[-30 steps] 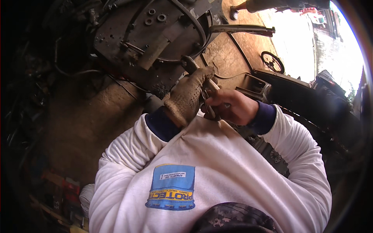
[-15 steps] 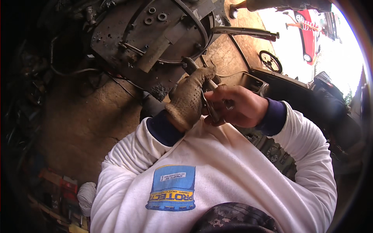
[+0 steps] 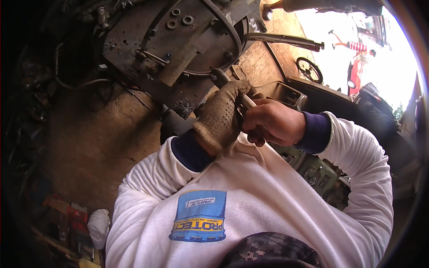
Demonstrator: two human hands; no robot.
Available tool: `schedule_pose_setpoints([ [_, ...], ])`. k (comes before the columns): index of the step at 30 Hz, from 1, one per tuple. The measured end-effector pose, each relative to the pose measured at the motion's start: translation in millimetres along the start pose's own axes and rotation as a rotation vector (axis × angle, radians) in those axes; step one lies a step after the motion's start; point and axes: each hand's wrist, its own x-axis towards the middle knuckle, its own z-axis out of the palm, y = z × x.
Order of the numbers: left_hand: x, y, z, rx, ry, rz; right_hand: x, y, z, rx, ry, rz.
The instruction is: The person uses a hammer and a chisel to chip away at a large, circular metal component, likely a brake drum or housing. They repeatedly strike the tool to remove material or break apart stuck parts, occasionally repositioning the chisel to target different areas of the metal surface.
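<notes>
My left hand, in a brown dotted work glove, is closed around a metal rod in front of my chest. The rod's dark blunt end sticks out past the glove toward the table, and a light, ribbed stretch shows between my two hands. My bare right hand is closed beside the glove, its fingers curled at the ribbed part. Whatever else lies within the right fingers is hidden. Just beyond my hands stands a dark steel worktable.
On the table lie several metal rings, a flat bar and a curved metal band. A long metal piece juts out to the right. Farther right are a small wheel and people. A green machine stands by my right arm.
My right hand has turned and closed against the glove; the shiny metal piece that showed between its fingers is now hidden. Outside, the person in stripes and the red car appear shifted.
</notes>
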Motion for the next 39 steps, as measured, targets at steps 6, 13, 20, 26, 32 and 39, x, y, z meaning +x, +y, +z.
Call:
schedule_pose_setpoints([
  [6,1.9,-5.2,-6.0,-0.353,0.005,-0.112,0.7,-10.3,-10.2,-0.263,-0.108,-0.03],
  [13,-1.3,13.2,-1.9,-0.01,-0.051,-0.036,2.0,-24.9,-10.4,-0.629,-0.122,-0.134],
  [20,-19.9,35.4,-21.0,-0.285,0.01,-0.36,9.7,-22.5,-22.2,-0.234,0.263,0.117],
  [26,-94.8,68.6,-75.6,0.505,0.258,-0.006,41.6,124.9,-71.4,0.088,0.542,-0.176],
  [32,-85.4,99.9,-110.3,1.668,0.834,0.643,62.8,347.4,-70.7,-0.348,0.597,0.306],
  [39,-27.9,91.8,-111.1,1.993,0.868,0.741,95.2,413.3,-77.4,-0.273,0.63,0.207],
])
